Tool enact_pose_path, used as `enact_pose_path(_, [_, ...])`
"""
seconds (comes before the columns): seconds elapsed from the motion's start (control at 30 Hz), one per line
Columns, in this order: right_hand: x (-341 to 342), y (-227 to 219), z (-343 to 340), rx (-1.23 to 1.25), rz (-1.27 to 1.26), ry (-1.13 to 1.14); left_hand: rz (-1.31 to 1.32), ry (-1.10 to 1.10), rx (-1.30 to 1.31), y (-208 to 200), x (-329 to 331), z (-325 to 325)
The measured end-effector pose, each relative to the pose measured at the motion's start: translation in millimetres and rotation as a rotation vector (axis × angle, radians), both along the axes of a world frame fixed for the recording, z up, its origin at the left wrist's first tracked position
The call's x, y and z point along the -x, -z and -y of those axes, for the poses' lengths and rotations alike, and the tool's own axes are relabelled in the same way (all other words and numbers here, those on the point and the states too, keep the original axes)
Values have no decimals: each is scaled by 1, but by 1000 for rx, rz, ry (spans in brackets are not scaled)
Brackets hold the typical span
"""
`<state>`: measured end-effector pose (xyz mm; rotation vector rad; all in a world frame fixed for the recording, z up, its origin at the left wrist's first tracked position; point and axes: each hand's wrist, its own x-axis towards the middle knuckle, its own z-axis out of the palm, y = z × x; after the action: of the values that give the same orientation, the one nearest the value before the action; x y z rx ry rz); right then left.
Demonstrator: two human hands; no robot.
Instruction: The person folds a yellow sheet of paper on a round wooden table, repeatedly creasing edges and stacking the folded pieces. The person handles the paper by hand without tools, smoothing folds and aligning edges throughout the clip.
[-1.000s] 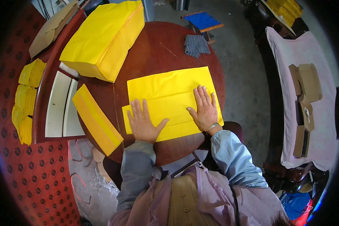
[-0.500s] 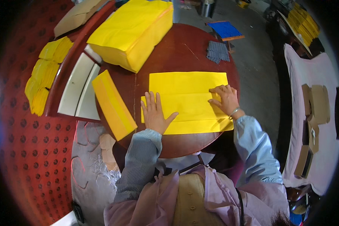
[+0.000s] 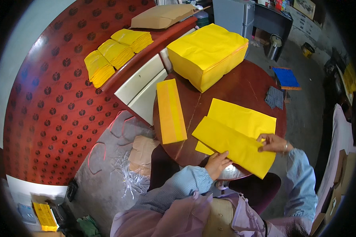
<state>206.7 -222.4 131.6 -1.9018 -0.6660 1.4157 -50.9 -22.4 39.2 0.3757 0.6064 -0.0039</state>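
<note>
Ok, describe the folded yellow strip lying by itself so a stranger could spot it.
Start at the round dark-red table. On its left edge, beside the white drawers, lies the folded yellow strip. Unlike the big yellow stack, it is long, narrow and flat, and no hand touches it.

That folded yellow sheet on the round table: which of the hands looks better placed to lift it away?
Probably the right hand: it pinches the folded yellow sheet at its far edge, while the left hand only rests at the near edge by the table rim.
</note>
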Motion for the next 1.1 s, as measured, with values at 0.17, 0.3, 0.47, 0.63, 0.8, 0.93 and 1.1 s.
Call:
enact_pose_path(0.17, [77,-8,6,-167,-212,106,-18,-100,-172,-21,7,-6])
enact_pose_path(0.3, [133,-2,-50,-244,-198,153,204,-69,-455,-38,31,-96])
enact_pose_path(0.47, [173,23,-199,-486,-217,189,312,-54,-800,-67,35,-261])
enact_pose_path(0.63, [159,59,-299,-504,-115,313,54,51,-799,-56,-4,-361])
enact_pose_path(0.8, [155,107,-317,-432,69,361,-247,72,-831,-3,-26,-378])
enact_pose_path(0.93, [158,121,-310,-412,174,379,-229,10,-813,12,-22,-377])
enact_pose_path(1.1, [162,120,-314,-444,268,414,-112,-80,-738,9,-14,-373])
